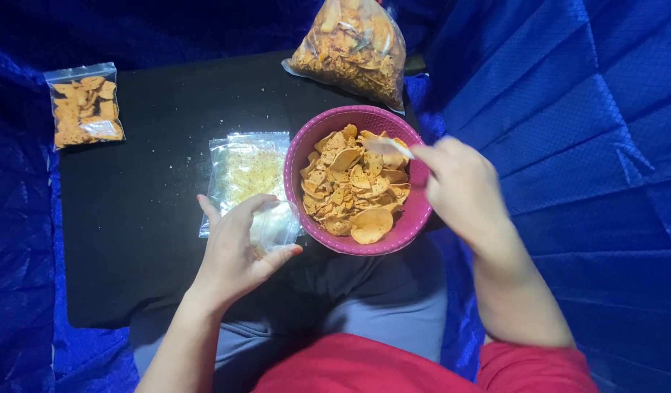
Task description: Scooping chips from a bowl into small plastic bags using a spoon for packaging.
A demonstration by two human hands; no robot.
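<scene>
Blue cloth (582, 109) surrounds me, and on it lies a black surface (146, 218). At its far edge rests a big clear bag (353, 47) full of orange chips. In front of me stands a pink bowl (415, 211) of chips. A flat empty bag (244, 171) lies just left of the bowl, and a small filled bag (84, 105) lies at the far left. My left hand (233, 255) grasps a small clear bag (277, 225) beside the bowl. My right hand (462, 185) pinches one chip (386, 145) above the bowl.

Single head-worn view, looking steeply down, close range. Black board (146, 240) fills centre-left of frame, pink bowl (415, 211) near centre, wearer's lap at bottom edge, blue cloth (568, 109) all around.
</scene>
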